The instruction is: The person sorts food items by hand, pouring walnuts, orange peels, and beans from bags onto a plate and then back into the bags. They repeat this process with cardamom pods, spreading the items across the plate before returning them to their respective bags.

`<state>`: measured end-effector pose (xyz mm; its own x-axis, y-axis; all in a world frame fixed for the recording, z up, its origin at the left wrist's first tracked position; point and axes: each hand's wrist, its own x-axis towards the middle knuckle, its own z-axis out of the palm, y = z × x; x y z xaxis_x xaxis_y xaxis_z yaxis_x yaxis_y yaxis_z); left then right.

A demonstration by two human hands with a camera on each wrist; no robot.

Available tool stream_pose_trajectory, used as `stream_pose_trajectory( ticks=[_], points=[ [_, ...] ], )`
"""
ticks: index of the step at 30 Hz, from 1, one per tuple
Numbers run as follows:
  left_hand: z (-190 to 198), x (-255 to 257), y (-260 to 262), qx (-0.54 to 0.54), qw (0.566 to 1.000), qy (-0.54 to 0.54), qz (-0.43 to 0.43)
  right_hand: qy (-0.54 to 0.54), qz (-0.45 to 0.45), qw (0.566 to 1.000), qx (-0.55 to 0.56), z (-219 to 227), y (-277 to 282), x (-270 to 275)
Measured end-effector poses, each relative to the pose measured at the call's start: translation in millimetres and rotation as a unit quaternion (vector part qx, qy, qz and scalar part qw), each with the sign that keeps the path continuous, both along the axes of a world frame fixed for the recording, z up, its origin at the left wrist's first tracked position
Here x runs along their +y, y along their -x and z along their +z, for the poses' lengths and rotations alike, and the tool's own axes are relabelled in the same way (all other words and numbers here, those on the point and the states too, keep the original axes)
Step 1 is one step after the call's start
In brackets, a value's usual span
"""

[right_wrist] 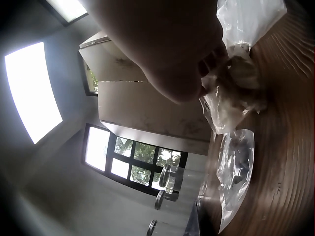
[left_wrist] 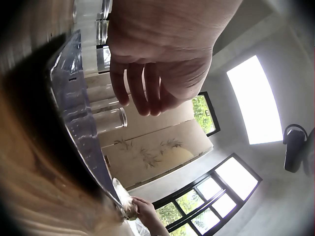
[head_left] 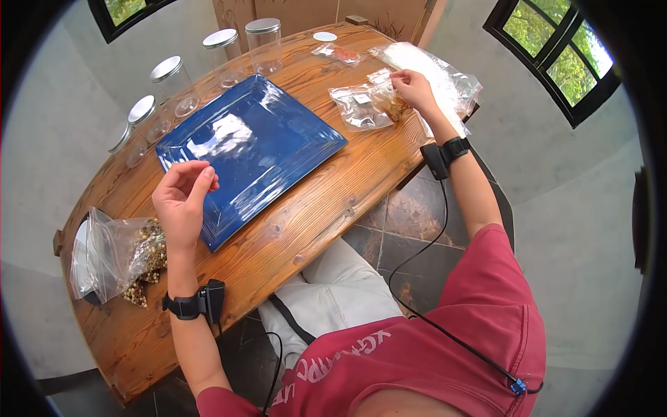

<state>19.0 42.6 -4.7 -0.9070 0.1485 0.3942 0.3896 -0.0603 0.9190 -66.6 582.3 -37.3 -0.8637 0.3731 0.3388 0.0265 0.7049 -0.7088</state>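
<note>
The wooden table (head_left: 326, 208) bears a square blue tray (head_left: 274, 146) (a glossy one). Lidded jars (head_left: 265, 52) stand behind it, plastic bags (head_left: 351, 115) either side.

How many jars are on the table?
5, left to right beyond the tray: first jar by its left corner; second, third and fourth along its edge; fifth by its far corner. No others show.

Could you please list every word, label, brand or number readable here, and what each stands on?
None reads with certainty.
White lettering on the red shirt: skewed and creased, not surely legible.
Small white label on the clear bag: too small to tell any print.
</note>
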Motion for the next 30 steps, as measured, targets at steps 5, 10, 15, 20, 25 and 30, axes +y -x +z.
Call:
stream_pose_trajectory(
  ticks=[5,10,15,20,25,30],
  points=[
    [5.0,-7.1,1.8,0.019,1.000,-0.001,0.015,-0.198,-0.050,0.965,0.167,19.7,-14.5,-42.6],
    [10.6,-14.4,1.3,0.025,0.999,0.005,0.029,-0.315,-0.035,0.935,-0.160,49.0,-58.4,-109.2],
    [11.6,-13.5,-1.8,0.020,0.999,-0.004,0.029,-0.341,-0.042,0.918,-0.199,36.0,-67.9,-127.7],
    [7.0,-17.1,-10.1,0.006,1.000,0.011,0.016,-0.169,0.001,0.980,-0.104,28.3,-54.9,-121.3],
    [16.0,-10.1,-15.4,-0.008,0.999,0.037,0.002,0.055,0.106,0.992,0.036,49.2,-48.1,-131.6],
    [25.4,-1.6,2.5,-0.052,0.994,0.015,-0.099,0.289,0.394,0.872,-0.032,69.8,-55.6,-207.1]
  ],
)
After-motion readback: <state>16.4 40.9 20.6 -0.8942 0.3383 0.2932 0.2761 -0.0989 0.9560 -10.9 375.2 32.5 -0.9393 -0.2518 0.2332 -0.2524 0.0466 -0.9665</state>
